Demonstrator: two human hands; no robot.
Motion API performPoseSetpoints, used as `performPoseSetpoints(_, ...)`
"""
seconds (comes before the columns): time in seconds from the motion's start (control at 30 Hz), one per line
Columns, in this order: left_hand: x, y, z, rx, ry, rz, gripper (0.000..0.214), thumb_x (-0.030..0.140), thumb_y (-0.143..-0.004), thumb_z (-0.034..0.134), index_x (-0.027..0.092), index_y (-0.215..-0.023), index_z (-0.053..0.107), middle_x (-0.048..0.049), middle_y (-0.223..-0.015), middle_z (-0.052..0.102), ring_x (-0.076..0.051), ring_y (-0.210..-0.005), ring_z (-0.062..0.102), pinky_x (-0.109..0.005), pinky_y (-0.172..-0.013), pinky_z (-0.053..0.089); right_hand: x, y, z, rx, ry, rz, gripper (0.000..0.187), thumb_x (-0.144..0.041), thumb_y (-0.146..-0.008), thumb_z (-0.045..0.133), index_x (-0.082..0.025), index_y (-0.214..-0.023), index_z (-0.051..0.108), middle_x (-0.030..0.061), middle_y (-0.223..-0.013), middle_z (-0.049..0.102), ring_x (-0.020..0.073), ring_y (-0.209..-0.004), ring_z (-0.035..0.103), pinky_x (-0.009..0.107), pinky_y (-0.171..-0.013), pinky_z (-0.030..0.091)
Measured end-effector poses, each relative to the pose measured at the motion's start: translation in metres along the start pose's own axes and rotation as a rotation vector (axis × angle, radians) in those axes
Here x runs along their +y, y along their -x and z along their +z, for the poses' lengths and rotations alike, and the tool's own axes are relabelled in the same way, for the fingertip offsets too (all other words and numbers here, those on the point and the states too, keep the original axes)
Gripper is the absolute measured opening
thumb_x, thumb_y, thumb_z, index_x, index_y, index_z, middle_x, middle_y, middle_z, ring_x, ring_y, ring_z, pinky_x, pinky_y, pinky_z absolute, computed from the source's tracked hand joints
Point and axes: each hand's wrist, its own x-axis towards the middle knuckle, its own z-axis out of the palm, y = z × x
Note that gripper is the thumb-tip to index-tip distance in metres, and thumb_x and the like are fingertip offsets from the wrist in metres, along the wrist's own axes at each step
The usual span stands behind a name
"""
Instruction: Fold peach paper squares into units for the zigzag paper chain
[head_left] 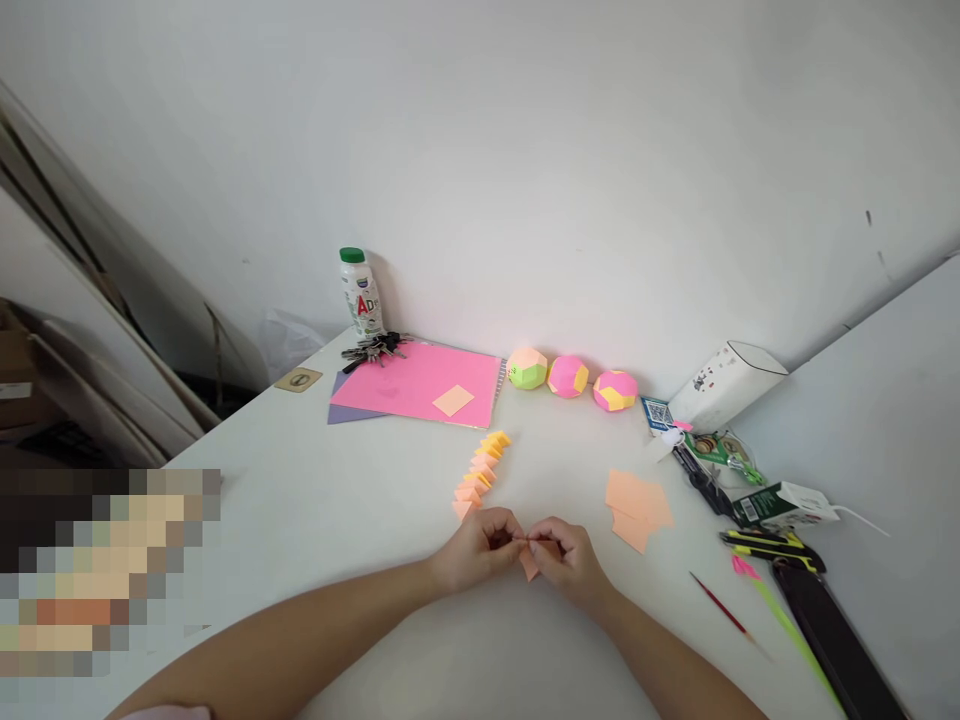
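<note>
Between my two hands is a small piece of orange paper (pixel 529 566), partly folded and mostly covered by fingers. My left hand (pixel 480 550) pinches its left side, thumb against forefinger. From the other side my right hand (pixel 568 562) grips it, the thumb lying over the paper. Just beyond my left hand a row of folded orange and yellow paper units (pixel 480 474) runs away from me, overlapping one another. Loose orange paper sheets (pixel 636 508) lie flat to the right of my right hand.
Paper balls (pixel 568 377) stand along the wall. A pink sheet (pixel 420 383) bears keys (pixel 375 348) and an orange square (pixel 454 401), with a bottle (pixel 361 292) behind. At right lie a brush (pixel 720 603), black scissors (pixel 701 480), a yellow-black cutter (pixel 772 547) and cartons (pixel 780 505).
</note>
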Motion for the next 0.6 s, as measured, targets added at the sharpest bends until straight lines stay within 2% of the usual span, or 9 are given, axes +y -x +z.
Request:
performPoseSetpoints(0.1, 0.0021, 0.0011, 0.0000, 0.020, -0.012, -0.020, 0.013, 0.022, -0.074, 0.056, 0.016, -0.066, 0.048, 0.0046, -0.056, 0.045, -0.006, -0.048, 0.035, -0.019, -0.045, 0.026, -0.0036, -0.0002, 0.0010, 0.022, 0.000, 0.011, 0.009, -0.019, -0.071, 0.051, -0.018, -0.063, 0.054, -0.0029, -0.054, 0.049, 0.0099, -0.050, 0.042, 0.022, -0.047, 0.035)
performPoseSetpoints(0.27, 0.0037, 0.0014, -0.0033, 0.069, 0.110, -0.098, 0.019, 0.024, -0.073, 0.057, 0.019, -0.066, 0.041, 0.0093, -0.049, 0.036, -0.005, -0.041, 0.031, -0.019, -0.041, 0.024, -0.0069, -0.0006, -0.0025, 0.065, -0.107, 0.116, 0.007, -0.019, -0.069, 0.051, -0.019, -0.062, 0.049, -0.0051, -0.051, 0.042, 0.0092, -0.046, 0.037, 0.021, -0.044, 0.031)
performPoseSetpoints(0.47, 0.0051, -0.0012, -0.0074, 0.132, 0.218, -0.110, 0.021, 0.029, -0.075, 0.056, 0.019, -0.066, 0.040, 0.0091, -0.049, 0.039, -0.005, -0.039, 0.036, -0.019, -0.041, 0.027, -0.0058, -0.0013, -0.0086, 0.106, -0.394, 0.168, 0.013, -0.027, -0.077, 0.049, -0.020, -0.067, 0.042, -0.0035, -0.059, 0.048, 0.0118, -0.052, 0.049, 0.025, -0.053, 0.042)
performPoseSetpoints(0.6, 0.0059, -0.0011, -0.0066, 0.099, 0.195, -0.110, 0.022, 0.031, -0.076, 0.057, 0.018, -0.068, 0.041, 0.0095, -0.046, 0.040, -0.005, -0.039, 0.036, -0.019, -0.042, 0.027, -0.0034, -0.0002, -0.0069, 0.024, -0.389, 0.167, 0.019, -0.037, -0.078, 0.056, -0.021, -0.081, 0.046, -0.0027, -0.064, 0.054, 0.0128, -0.055, 0.053, 0.027, -0.056, 0.045)
